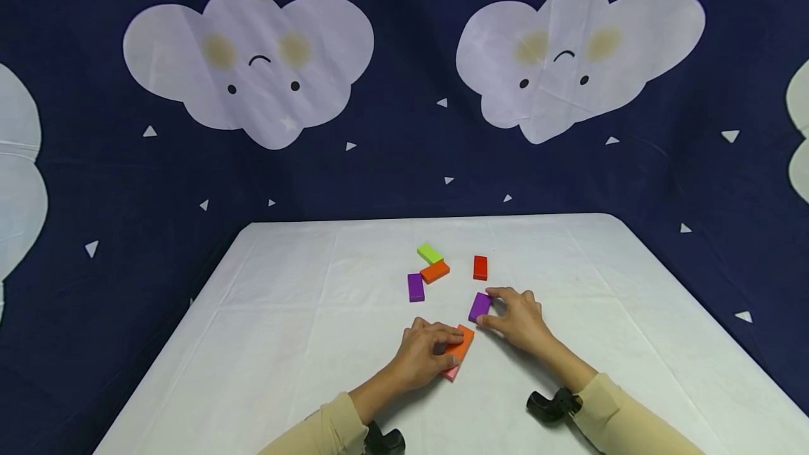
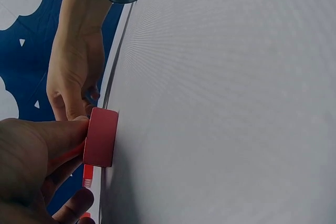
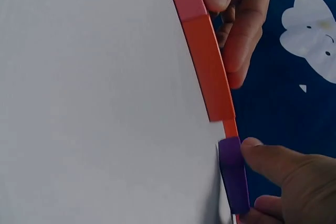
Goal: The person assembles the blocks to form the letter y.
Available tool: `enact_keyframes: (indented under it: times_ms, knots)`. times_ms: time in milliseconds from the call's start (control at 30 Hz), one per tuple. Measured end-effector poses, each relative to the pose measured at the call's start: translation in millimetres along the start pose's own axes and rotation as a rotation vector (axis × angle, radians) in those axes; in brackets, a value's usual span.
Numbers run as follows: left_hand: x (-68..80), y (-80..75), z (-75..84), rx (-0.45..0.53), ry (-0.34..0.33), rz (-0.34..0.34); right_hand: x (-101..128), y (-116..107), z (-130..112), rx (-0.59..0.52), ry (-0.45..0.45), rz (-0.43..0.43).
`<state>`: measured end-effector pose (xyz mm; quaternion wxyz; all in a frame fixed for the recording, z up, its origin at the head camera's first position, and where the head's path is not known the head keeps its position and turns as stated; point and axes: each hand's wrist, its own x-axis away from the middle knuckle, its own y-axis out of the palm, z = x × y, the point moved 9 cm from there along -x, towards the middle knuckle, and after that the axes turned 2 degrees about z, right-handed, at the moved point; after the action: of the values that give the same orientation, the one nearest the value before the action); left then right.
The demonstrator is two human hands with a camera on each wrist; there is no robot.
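My left hand (image 1: pixel 418 355) grips an orange block (image 1: pixel 465 340) and a pink block (image 1: pixel 451 374), which lie end to end on the white table. Its thumb is at the near side of the pair, its fingers over the orange one. The pink block's end face (image 2: pixel 101 137) fills the middle of the left wrist view. To the right, my right hand (image 1: pixel 521 318) pinches a purple block (image 1: pixel 479 307) between thumb and fingers, a short gap from the orange block's far end. The right wrist view shows this purple block (image 3: pixel 234 177) with the thumb against its side.
Farther back on the table (image 1: pixel 265 343) lie a green block (image 1: pixel 430 253), another orange block (image 1: pixel 435 272), a second purple block (image 1: pixel 416 288) and a red block (image 1: pixel 480 267). A dark blue cloth (image 1: pixel 404 181) with clouds hangs behind the table's back edge.
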<state>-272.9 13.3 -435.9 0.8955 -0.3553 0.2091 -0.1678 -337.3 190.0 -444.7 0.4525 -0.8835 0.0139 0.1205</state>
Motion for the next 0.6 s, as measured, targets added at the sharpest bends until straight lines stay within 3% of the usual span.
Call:
enact_keyframes:
  times_ms: [233, 600]
  knots:
    - [-0.1, 0.0, -1.0, 0.001, -0.014, -0.008, -6, -6, 4, -0.025, -0.005, -0.04]
    - [-0.1, 2.4, -3.9, 0.007, -0.047, -0.02, -19, -5, 8, -0.06, -0.117, -0.129]
